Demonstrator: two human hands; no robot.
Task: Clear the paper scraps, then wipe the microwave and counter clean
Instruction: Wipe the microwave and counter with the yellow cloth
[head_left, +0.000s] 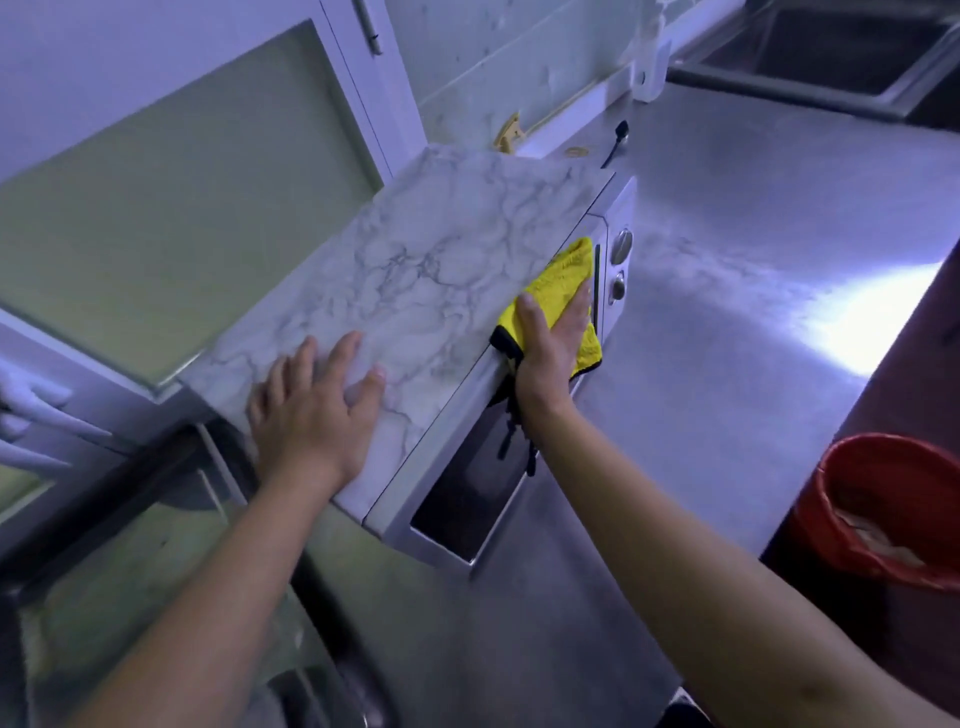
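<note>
A white microwave (618, 244) with a marble-patterned top stands on the steel counter (727, 322). My left hand (317, 415) lies flat on the near end of its top, fingers spread. My right hand (550, 338) presses a yellow cloth (566, 275) with a black edge flat against the upper front of the microwave door, just left of the two control knobs. The dark door window (467, 499) shows below my right wrist. No paper scraps show on the counter.
A red bucket (852, 509) with pale scraps inside sits off the counter's right edge. A sink (831, 57) lies at the back right. A cabinet with a glass door (182, 208) stands left of the microwave. A black plug (618, 132) lies behind the microwave.
</note>
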